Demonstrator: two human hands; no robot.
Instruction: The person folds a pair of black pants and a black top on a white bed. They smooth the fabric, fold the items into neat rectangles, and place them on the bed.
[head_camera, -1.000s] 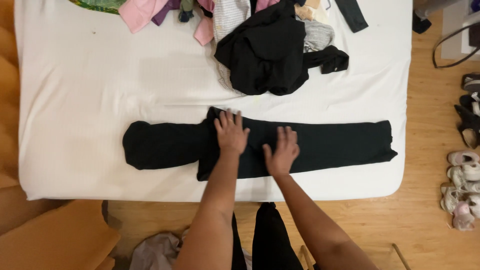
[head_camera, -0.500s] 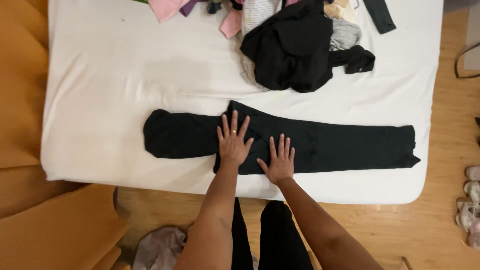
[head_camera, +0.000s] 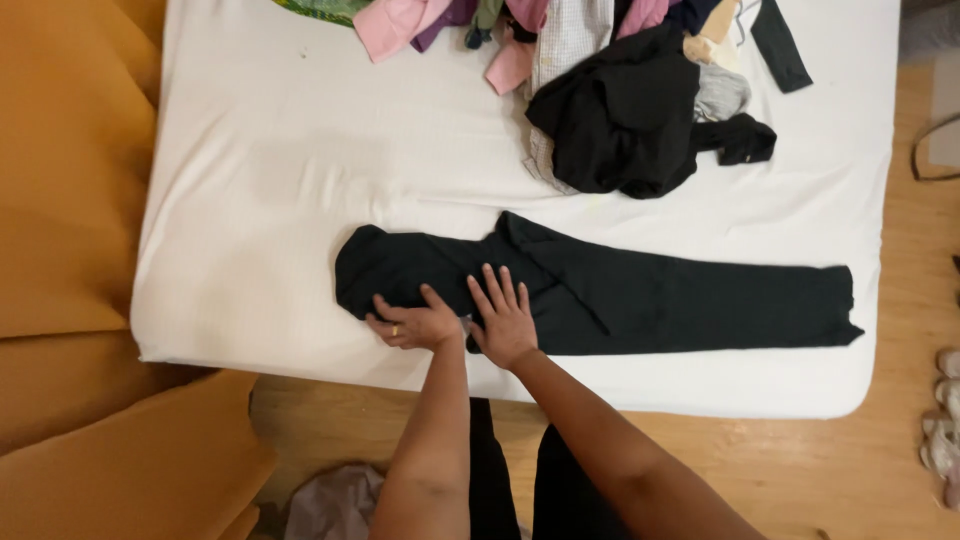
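A long black garment (head_camera: 640, 295), folded lengthwise, lies flat across the near part of a white mattress (head_camera: 300, 190). My left hand (head_camera: 412, 322) rests on the garment's left end near its lower edge, fingers curled towards the cloth, a ring on one finger. Right beside it, my right hand (head_camera: 503, 318) presses flat on the garment with fingers spread. Whether the left hand pinches the fabric or only presses on it, I cannot tell.
A heap of clothes (head_camera: 620, 100) in black, pink, white and grey sits at the mattress's far edge. Orange cushions (head_camera: 70, 250) fill the left side. Wooden floor (head_camera: 850, 470) runs along the near side, with shoes (head_camera: 940, 440) at the right edge.
Both hands have slid left along the black garment towards its left end. The left hand's fingers have curled from flat. The camera view has shifted, so the mattress appears further right.
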